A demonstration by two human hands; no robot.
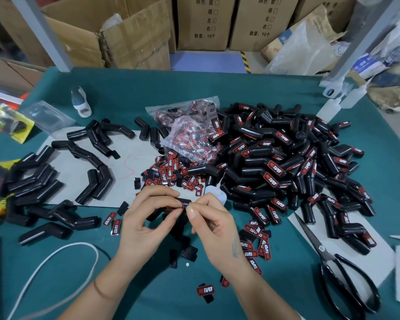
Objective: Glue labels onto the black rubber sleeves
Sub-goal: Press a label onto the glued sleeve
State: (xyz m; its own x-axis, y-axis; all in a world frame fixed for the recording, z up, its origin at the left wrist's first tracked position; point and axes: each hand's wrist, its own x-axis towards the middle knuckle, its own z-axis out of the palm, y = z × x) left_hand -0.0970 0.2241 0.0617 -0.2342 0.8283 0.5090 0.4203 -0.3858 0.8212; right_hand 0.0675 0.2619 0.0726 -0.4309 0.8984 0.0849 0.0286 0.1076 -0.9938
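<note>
My left hand grips a black rubber sleeve just above the green table. My right hand pinches a red-and-black label against the sleeve's near end, with a small white glue bottle tucked behind its fingers. A big pile of labelled sleeves fills the right half of the table. Plain unlabelled sleeves lie scattered on the left. Loose labels lie beyond my hands and more labels to my right.
Clear bags of labels sit at the middle back. Black scissors lie at the right front on white paper. A white cord loops at the left front. A glue bottle lies at the back left. Cardboard boxes stand behind the table.
</note>
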